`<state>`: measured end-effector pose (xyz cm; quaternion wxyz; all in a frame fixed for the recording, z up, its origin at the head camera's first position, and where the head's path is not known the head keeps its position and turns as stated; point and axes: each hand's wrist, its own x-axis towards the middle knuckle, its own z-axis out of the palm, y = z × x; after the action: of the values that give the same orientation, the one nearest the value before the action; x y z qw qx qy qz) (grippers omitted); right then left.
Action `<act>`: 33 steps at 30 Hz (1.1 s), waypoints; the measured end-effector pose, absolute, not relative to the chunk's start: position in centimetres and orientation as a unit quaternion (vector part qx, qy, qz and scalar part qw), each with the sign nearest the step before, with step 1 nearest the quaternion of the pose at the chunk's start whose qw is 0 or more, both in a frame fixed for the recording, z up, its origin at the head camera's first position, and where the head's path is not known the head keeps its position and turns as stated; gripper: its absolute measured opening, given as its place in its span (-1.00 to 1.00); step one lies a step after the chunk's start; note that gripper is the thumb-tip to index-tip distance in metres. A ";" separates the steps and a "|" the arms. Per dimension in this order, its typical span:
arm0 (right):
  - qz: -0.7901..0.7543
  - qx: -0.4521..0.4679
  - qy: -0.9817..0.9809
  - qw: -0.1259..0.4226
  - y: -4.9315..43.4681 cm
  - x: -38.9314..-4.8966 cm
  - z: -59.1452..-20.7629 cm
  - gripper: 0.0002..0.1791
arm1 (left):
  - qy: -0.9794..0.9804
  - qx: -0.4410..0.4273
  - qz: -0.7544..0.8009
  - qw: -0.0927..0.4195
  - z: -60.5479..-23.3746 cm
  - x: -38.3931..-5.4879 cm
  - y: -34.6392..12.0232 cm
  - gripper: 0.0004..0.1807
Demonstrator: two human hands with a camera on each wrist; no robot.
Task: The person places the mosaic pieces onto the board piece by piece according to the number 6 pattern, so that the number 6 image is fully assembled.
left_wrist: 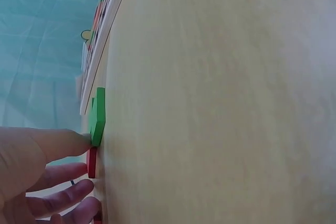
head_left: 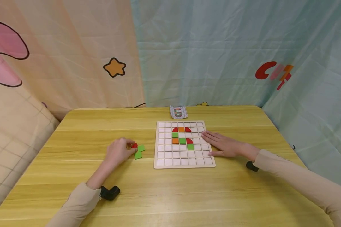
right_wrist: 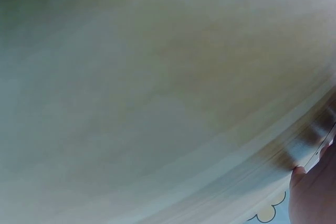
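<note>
1. Head view: a red piece (head_left: 134, 145) is set left of the board on the table (head_left: 159, 195), apparently pinched between thumb and finger of the left hand (head_left: 119, 151); how firmly cannot be told.
2. Just beside it are found one green square (head_left: 141, 148) and a second green square (head_left: 138, 155). The thumb is seen close against green, so a neighbour could be dragged along by a careless lift.
3. In the left wrist view, another bit of red (left_wrist: 97, 216) is partly hidden by fingertips and could be nudged unseen.
4. The gridded board (head_left: 184, 153) is partly filled with red, orange and green pieces.
5. Its right edge is covered by the right hand (head_left: 226, 146), laid flat, thumb spread; by uneven pressure the board could be skewed.
6. Beyond it a printed card (head_left: 178, 112) is placed; through misreading, a curved piece could be wrongly turned.
</note>
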<state>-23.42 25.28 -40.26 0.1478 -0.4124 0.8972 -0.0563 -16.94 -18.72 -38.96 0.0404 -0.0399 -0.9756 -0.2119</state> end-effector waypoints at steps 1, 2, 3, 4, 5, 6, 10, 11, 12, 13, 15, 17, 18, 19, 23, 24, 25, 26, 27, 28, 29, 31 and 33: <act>-0.056 -0.412 0.897 0.148 25.3 -23.4 -40.3 -0.10 | -0.976 -0.040 -0.212 0.039 -39.0 -16.9 -18.7 -0.67; -0.056 -0.412 0.897 0.148 25.3 -23.4 -40.3 -0.10 | -0.976 -0.040 -0.212 0.038 -39.0 -16.8 -18.7 -0.66; -0.056 -0.412 0.897 0.148 25.3 -23.5 -40.3 -0.10 | -0.976 -0.040 -0.212 0.036 -39.0 -16.8 -18.7 -0.65; -0.056 -0.412 0.897 0.147 25.3 -23.5 -40.4 -0.10 | -0.976 -0.038 -0.212 0.036 -39.0 -16.8 -18.7 -0.65; -0.056 -0.413 0.897 0.147 25.3 -23.5 -40.4 -0.10 | -0.976 -0.036 -0.212 0.033 -38.9 -16.8 -18.7 -0.65; -0.056 -0.413 0.897 0.147 25.3 -23.5 -40.4 -0.10 | -0.976 -0.034 -0.213 0.032 -38.9 -16.8 -18.7 -0.66; -0.054 -0.415 0.896 0.146 25.3 -23.5 -40.4 -0.10 | -0.976 -0.032 -0.216 0.023 -38.8 -16.9 -18.7 -0.67; -0.053 -0.415 0.896 0.147 25.3 -23.5 -40.4 -0.10 | -0.976 -0.032 -0.217 0.021 -38.8 -16.9 -18.8 -0.68; -0.053 -0.415 0.896 0.147 25.3 -23.5 -40.4 -0.10 | -0.975 -0.034 -0.218 0.020 -38.8 -16.9 -18.8 -0.68; -0.052 -0.415 0.896 0.147 25.3 -23.5 -40.4 -0.10 | -0.975 -0.036 -0.218 0.019 -38.8 -17.0 -18.9 -0.68; -0.051 -0.415 0.897 0.147 25.2 -23.5 -40.4 -0.10 | -0.974 -0.040 -0.221 0.017 -38.9 -17.1 -19.0 -0.68; -0.050 -0.415 0.897 0.146 25.2 -23.5 -40.4 -0.10 | -0.973 -0.046 -0.225 0.017 -39.0 -17.2 -19.2 -0.68; -0.050 -0.415 0.897 0.146 25.3 -23.5 -40.4 -0.10 | -0.972 -0.050 -0.228 0.017 -39.0 -17.3 -19.2 -0.69; -0.049 -0.415 0.897 0.146 25.3 -23.5 -40.4 -0.10 | -0.971 -0.053 -0.231 0.016 -39.0 -17.3 -19.3 -0.69; -0.049 -0.416 0.897 0.142 25.3 -23.6 -40.5 -0.10 | -0.968 -0.068 -0.241 0.017 -39.1 -17.5 -19.5 -0.70; -0.049 -0.417 0.897 0.140 25.3 -23.6 -40.5 -0.10 | -0.967 -0.071 -0.244 0.017 -39.1 -17.5 -19.5 -0.70; -0.050 -0.417 0.897 0.138 25.3 -23.6 -40.5 -0.10 | -0.966 -0.073 -0.246 0.018 -39.2 -17.6 -19.6 -0.70; -0.050 -0.417 0.897 0.137 25.3 -23.6 -40.5 -0.10 | -0.966 -0.076 -0.248 0.018 -39.2 -17.6 -19.6 -0.70; -0.050 -0.418 0.897 0.136 25.3 -23.6 -40.5 -0.10 | -0.965 -0.077 -0.250 0.018 -39.2 -17.6 -19.7 -0.70; -0.049 -0.417 0.897 0.137 25.3 -23.6 -40.5 -0.10 | -0.965 -0.078 -0.251 0.019 -39.2 -17.6 -19.7 -0.70; -0.050 -0.417 0.897 0.138 25.3 -23.5 -40.5 -0.10 | -0.964 -0.080 -0.252 0.020 -39.2 -17.6 -19.7 -0.70; -0.049 -0.416 0.897 0.140 25.3 -23.5 -40.5 -0.10 | -0.964 -0.084 -0.252 0.024 -39.3 -17.6 -19.8 -0.69; -0.048 -0.416 0.897 0.141 25.3 -23.5 -40.4 -0.10 | -0.963 -0.087 -0.252 0.027 -39.3 -17.6 -19.8 -0.69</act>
<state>-23.52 25.26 -40.44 0.1410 -0.4162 0.8970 -0.0477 -17.65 -19.81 -39.29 0.0271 -0.0871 -0.9635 -0.2517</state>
